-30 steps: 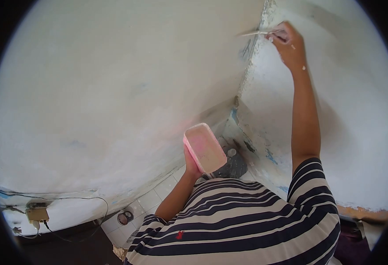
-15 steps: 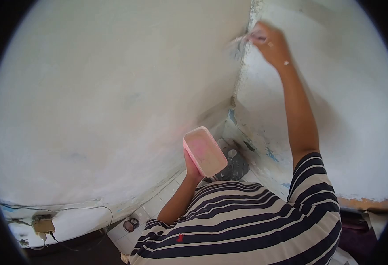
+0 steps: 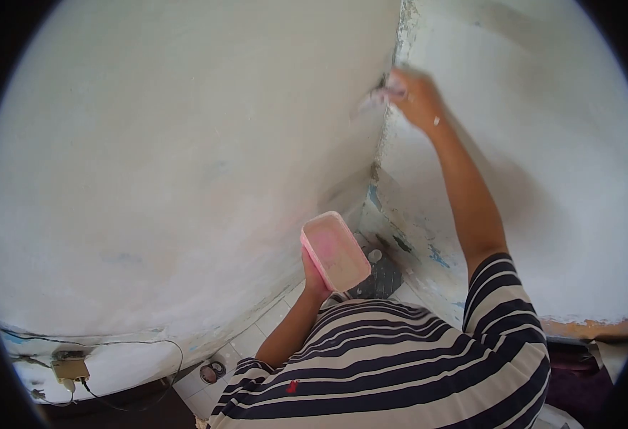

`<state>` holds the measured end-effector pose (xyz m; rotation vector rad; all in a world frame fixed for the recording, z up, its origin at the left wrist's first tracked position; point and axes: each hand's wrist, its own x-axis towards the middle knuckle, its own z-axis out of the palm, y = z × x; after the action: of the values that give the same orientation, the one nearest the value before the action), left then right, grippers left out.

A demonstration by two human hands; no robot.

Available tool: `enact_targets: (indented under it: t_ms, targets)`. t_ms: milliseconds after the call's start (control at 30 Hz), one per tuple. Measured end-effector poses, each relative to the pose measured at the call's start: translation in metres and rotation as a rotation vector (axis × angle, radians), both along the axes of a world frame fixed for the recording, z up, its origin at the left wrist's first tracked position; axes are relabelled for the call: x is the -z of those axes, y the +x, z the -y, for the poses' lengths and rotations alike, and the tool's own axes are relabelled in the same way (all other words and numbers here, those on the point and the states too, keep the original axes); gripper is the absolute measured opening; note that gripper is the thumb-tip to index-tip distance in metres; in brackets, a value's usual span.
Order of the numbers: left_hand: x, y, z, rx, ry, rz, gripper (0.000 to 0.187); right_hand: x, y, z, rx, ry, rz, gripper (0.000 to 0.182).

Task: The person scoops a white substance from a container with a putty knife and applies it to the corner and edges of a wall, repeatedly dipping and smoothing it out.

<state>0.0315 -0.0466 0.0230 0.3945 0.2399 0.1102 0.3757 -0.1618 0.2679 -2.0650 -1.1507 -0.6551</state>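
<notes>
The left hand (image 3: 315, 279) grips a pink tub (image 3: 330, 244), seven o'clock from the right hand (image 3: 418, 100) gripping a blurry tool (image 3: 380, 98).

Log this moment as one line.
left hand: holds pink tub | right hand: grips blurred tool near wall corner | tub: open top toward camera

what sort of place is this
Probably an indoor room being repaired, perhaps in a home: patchy walls meet at a flaking corner, above a pale tiled floor.
</notes>
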Motion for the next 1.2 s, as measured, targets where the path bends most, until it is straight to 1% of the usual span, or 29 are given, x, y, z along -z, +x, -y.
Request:
enact_targets:
  t_ms: [33, 67, 100, 133, 200, 233, 300, 333, 367, 400, 433, 500, 533, 567, 600, 633, 667, 700, 733, 767, 800, 867, 933, 1000, 1033, 1100, 1167, 1200]
  targets:
    - [0.005, 0.000, -0.001, -0.001, -0.015, -0.022, 0.084, -0.030, -0.004, 0.005, 0.010, 0.033, -0.082, 0.027]
    - [0.011, -0.001, -0.002, -0.002, -0.030, -0.043, 0.083, -0.055, -0.004, 0.011, 0.026, 0.080, -0.097, 0.022]
    - [0.015, -0.001, -0.002, 0.000, -0.034, -0.044, 0.083, -0.081, -0.013, 0.015, 0.054, 0.150, -0.172, 0.017]
    - [0.020, 0.000, -0.002, 0.012, -0.046, -0.020, 0.083, -0.098, -0.020, 0.021, 0.104, 0.168, -0.170, 0.015]
    - [0.020, 0.000, -0.001, 0.023, -0.056, 0.007, 0.083, -0.104, -0.033, 0.032, 0.100, 0.214, -0.127, 0.014]
    - [0.016, -0.001, 0.001, 0.010, -0.038, -0.017, 0.082, -0.092, -0.032, 0.038, 0.098, 0.216, -0.124, 0.014]
    - [0.012, 0.000, 0.000, -0.011, -0.015, -0.037, 0.082, -0.045, -0.028, 0.042, 0.067, 0.128, -0.196, 0.015]
    - [0.013, 0.000, 0.000, -0.025, 0.000, -0.053, 0.082, -0.027, -0.037, 0.041, 0.057, 0.013, -0.305, 0.018]
    - [0.013, 0.001, 0.001, -0.038, 0.013, -0.070, 0.081, 0.002, -0.034, 0.037, -0.034, -0.001, -0.393, 0.020]
    - [0.013, 0.001, 0.002, -0.043, 0.011, -0.069, 0.081, 0.033, -0.028, 0.029, -0.063, -0.030, -0.371, 0.020]
    - [0.014, 0.001, 0.002, -0.016, 0.004, -0.037, 0.081, 0.050, -0.026, 0.022, -0.090, -0.058, -0.350, 0.021]
    - [0.011, 0.000, 0.004, 0.013, 0.002, -0.008, 0.081, 0.041, -0.025, 0.011, -0.094, -0.058, -0.376, 0.020]
    - [0.006, 0.000, 0.007, -0.024, 0.015, -0.033, 0.081, 0.028, -0.024, 0.005, -0.100, -0.055, -0.399, 0.019]
    - [0.002, 0.001, 0.007, -0.062, 0.029, -0.057, 0.081, 0.012, -0.019, 0.005, -0.061, -0.035, -0.242, 0.020]
    - [0.001, 0.001, 0.005, -0.061, 0.032, -0.060, 0.081, -0.016, -0.023, 0.007, 0.076, -0.039, -0.156, 0.026]
    - [0.002, 0.000, 0.005, -0.040, 0.021, -0.041, 0.080, -0.029, -0.005, 0.016, 0.052, 0.047, -0.024, 0.023]
    - [0.004, -0.002, 0.006, -0.018, 0.007, -0.022, 0.080, -0.052, -0.009, 0.025, 0.086, 0.173, -0.120, 0.016]
    - [0.007, -0.003, 0.006, -0.017, 0.002, -0.024, 0.080, -0.065, -0.004, 0.030, 0.019, 0.357, -0.052, 0.010]
    - [0.010, -0.003, 0.005, -0.020, 0.002, -0.029, 0.079, -0.086, -0.021, 0.037, 0.126, 0.392, -0.189, 0.009]
    - [0.012, -0.003, 0.005, -0.025, 0.005, -0.034, 0.079, -0.090, -0.025, 0.043, 0.136, 0.344, -0.224, 0.010]
    - [0.011, -0.002, 0.005, -0.028, 0.006, -0.032, 0.079, -0.091, -0.028, 0.050, 0.146, 0.298, -0.258, 0.010]
    - [0.010, -0.004, 0.007, -0.062, -0.005, -0.049, 0.078, -0.058, -0.035, 0.052, 0.042, 0.108, -0.203, 0.011]
    - [0.007, -0.002, 0.006, -0.068, 0.021, -0.039, 0.078, 0.004, -0.033, 0.044, -0.167, -0.015, -0.433, 0.013]
    - [0.005, -0.001, 0.007, -0.074, 0.041, -0.030, 0.078, 0.047, -0.035, 0.029, -0.115, -0.130, -0.485, 0.014]
    - [0.003, -0.001, 0.007, -0.055, 0.046, -0.004, 0.078, 0.050, -0.031, 0.026, -0.115, -0.129, -0.483, 0.014]
    - [-0.001, -0.002, 0.007, -0.035, 0.058, 0.024, 0.078, 0.046, -0.013, 0.016, -0.117, -0.084, -0.378, 0.021]
    - [-0.006, -0.001, 0.010, -0.112, 0.063, -0.050, 0.078, 0.011, 0.008, 0.013, -0.097, -0.006, 0.030, 0.027]
    - [-0.004, -0.002, 0.009, -0.108, 0.064, -0.052, 0.078, -0.016, 0.005, 0.014, -0.058, 0.081, -0.084, 0.031]
